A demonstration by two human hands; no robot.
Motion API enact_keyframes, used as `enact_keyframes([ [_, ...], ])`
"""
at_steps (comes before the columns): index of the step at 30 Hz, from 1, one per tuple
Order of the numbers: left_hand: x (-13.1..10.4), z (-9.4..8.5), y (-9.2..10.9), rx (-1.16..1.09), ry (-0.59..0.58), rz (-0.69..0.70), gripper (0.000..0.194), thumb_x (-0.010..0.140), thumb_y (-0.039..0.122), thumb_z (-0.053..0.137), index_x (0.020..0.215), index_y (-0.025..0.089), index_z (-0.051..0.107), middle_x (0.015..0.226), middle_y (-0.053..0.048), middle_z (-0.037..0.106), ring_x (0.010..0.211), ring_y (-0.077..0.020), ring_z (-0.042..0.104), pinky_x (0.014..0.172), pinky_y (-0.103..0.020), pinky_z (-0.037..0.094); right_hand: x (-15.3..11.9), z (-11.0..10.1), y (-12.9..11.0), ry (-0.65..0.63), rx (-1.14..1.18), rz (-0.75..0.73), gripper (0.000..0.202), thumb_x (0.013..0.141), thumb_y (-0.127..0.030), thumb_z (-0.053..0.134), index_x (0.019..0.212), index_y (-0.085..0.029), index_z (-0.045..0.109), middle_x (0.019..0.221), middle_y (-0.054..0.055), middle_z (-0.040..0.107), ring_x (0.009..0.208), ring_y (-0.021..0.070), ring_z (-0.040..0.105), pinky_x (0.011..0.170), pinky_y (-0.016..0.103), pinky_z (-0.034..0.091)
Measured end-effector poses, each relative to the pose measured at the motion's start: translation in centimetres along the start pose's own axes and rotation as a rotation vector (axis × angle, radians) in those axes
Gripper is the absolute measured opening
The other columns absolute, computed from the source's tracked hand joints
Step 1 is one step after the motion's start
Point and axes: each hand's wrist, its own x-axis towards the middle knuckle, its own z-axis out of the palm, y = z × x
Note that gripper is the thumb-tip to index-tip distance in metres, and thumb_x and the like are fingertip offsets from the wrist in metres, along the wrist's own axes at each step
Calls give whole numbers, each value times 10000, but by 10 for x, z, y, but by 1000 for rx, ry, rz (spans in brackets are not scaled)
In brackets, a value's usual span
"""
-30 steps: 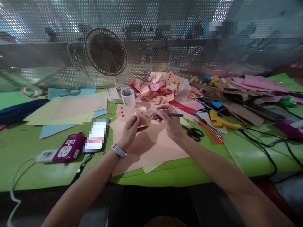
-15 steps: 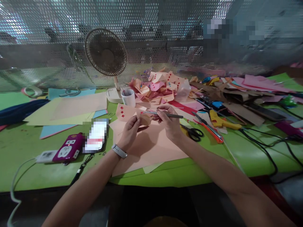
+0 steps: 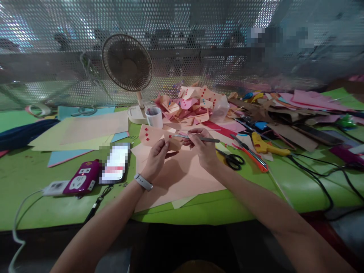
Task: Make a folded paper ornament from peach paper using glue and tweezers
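My left hand [image 3: 156,157] is closed on a folded peach paper piece [image 3: 152,135] with red diamond shapes on it, held up above a large peach sheet [image 3: 182,185]. In my right hand [image 3: 203,149] is a pair of tweezers [image 3: 210,140], thin and silver at the tip and dark at the back end. Its tip points left and reaches a red diamond on the paper, near my left thumb. The right fingers also lie close to the paper's right edge; whether they touch it, I cannot tell.
Scissors [image 3: 234,161], a utility knife [image 3: 251,153] and a yellow glue gun [image 3: 267,146] lie to the right. Behind are a paper pile [image 3: 187,106], a white cup [image 3: 154,118] and a fan [image 3: 127,62]. At left lie a phone [image 3: 116,163] and purple power strip [image 3: 83,176].
Almost nothing differs. Both hands, the folded paper and the tweezers hold nearly the same position.
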Motion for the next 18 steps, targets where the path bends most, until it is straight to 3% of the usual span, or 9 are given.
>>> enact_keyframes([
  [18,-2,5,-1,-12,35,13,272,839,422,666,1005,207,680,1117,-45,657,1033,-192,631,997,-428,523,-4,6,0,97,237,259,147,751,-303,658,852,-227,584,703,-29,711,651,126,683,589,231,476],
])
